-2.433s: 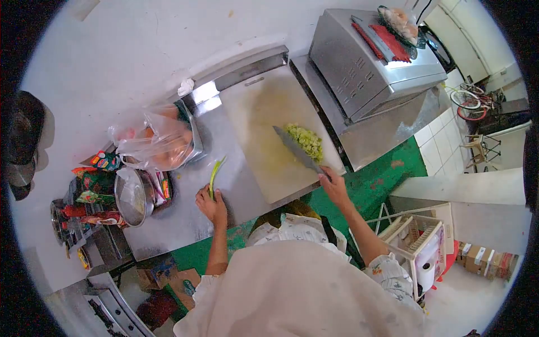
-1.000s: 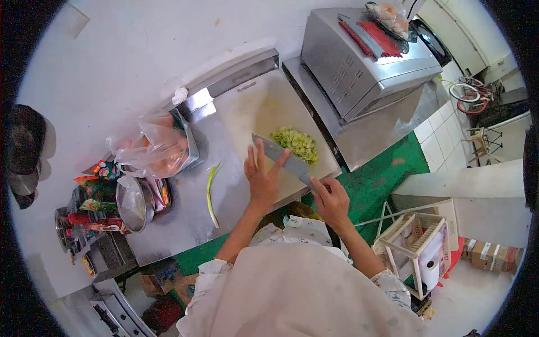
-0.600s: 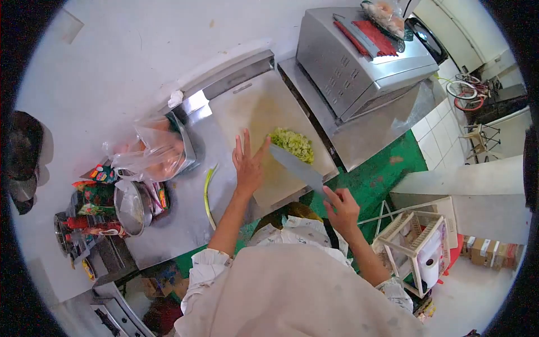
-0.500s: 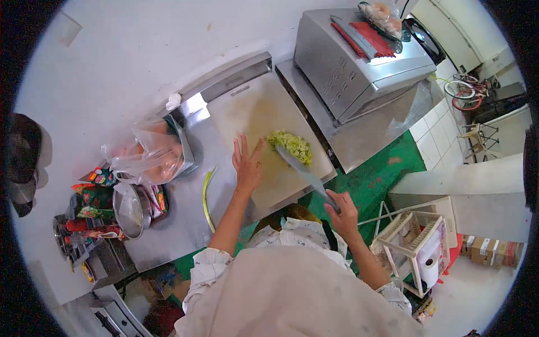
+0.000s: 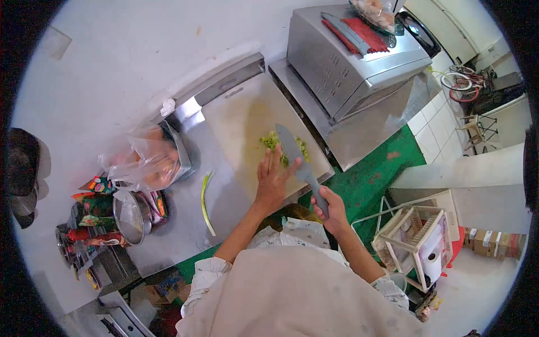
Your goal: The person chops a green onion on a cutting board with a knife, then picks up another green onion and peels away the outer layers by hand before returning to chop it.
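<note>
A white cutting board (image 5: 236,121) lies on the steel table, with chopped green pieces (image 5: 270,140) near its right side. My right hand (image 5: 329,209) is closed around the handle of a large grey knife (image 5: 293,151), whose broad blade lies over the chopped pieces and hides part of them. Beside the blade, my left hand (image 5: 272,182) has its fingers spread over the board, the fingertips close to the greens and the flat of the knife. One long green stalk (image 5: 204,203) rests on the steel left of the board.
At the left are a plastic bag of orange-brown items (image 5: 154,160), a metal bowl (image 5: 132,218) and colourful packets (image 5: 95,203). A metal oven (image 5: 348,67) stands beyond the board, with another knife (image 5: 345,32) on red cloth. A white rack (image 5: 415,241) stands at the right.
My left hand has moved right and toward the chopped pieces and blade. The knife has turned more upright and now covers part of the greens; my right hand has shifted slightly left.
</note>
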A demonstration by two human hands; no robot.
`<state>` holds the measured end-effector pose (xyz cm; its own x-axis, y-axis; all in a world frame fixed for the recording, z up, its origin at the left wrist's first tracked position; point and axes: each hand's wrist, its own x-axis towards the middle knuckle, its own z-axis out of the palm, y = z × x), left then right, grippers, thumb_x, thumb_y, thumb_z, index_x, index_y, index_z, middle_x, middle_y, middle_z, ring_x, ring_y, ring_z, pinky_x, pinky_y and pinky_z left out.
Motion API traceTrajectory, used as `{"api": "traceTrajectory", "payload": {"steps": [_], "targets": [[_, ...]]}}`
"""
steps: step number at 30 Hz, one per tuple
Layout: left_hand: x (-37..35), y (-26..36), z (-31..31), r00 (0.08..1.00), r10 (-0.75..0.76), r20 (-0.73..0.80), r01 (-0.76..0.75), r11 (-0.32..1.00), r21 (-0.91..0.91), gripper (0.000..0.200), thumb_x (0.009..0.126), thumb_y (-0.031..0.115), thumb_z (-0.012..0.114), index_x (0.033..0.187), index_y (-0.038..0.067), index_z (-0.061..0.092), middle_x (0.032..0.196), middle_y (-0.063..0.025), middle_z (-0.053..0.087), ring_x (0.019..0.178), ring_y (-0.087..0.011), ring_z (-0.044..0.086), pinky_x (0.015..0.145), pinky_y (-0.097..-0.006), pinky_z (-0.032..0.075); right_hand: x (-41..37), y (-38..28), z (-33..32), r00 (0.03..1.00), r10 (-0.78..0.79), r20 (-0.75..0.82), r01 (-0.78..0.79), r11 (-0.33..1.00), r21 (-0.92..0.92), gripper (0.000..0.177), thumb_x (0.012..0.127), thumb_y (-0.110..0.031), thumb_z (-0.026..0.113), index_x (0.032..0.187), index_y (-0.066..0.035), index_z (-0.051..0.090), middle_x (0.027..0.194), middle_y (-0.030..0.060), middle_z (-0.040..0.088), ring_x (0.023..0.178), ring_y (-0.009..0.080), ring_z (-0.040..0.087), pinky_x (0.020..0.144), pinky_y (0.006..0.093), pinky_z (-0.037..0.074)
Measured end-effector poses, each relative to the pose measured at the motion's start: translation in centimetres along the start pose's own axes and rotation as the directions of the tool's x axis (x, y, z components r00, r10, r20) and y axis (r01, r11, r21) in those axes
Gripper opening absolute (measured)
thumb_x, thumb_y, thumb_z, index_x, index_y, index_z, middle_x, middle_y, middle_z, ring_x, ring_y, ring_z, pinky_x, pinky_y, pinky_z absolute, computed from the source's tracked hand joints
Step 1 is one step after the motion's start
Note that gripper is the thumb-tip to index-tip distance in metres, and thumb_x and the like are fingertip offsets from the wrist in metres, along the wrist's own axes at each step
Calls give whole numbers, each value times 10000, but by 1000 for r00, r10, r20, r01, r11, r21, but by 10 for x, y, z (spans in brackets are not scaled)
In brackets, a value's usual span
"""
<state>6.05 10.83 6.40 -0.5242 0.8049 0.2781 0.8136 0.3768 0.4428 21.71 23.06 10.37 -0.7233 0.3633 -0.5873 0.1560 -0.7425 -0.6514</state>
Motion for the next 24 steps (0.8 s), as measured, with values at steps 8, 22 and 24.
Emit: {"api": "traceTrajectory", "payload": {"steps": [8, 22, 24], "targets": [[41, -60, 4, 986, -140, -94, 152, 978, 140, 790, 737, -32, 490, 1400, 388, 397, 1553, -150, 95, 1387, -447, 136, 1057, -547, 235, -19, -4, -7, 1000, -13, -19, 10, 989, -149, 356, 921, -276, 531, 1166, -18, 524, 745, 40, 562, 452, 78, 421, 374, 198, 300], [27, -27, -8, 846, -309, 434, 12, -803, -595, 762, 674, 145, 533, 1408, 27, 365, 1491, -82, 288, 1356, -181, 237, 1068, -339, 197, 11, 28, -12, 878, -464, 123, 404, 575, -711, 420, 908, -288, 580, 1227, -19, 536, 944, 89, 641, 814, 160, 593, 747, 287, 469], [26, -21, -14, 870, -299, 391, -35, -830, -556, 744, 672, 152, 533, 1390, 23, 386, 1465, -74, 328, 1337, -177, 262, 1062, -344, 210, 23, 27, -14, 847, -501, 177, 450, 500, -740, 421, 904, -289, 584, 1222, -16, 543, 998, 105, 649, 869, 179, 609, 781, 303, 475]]}}
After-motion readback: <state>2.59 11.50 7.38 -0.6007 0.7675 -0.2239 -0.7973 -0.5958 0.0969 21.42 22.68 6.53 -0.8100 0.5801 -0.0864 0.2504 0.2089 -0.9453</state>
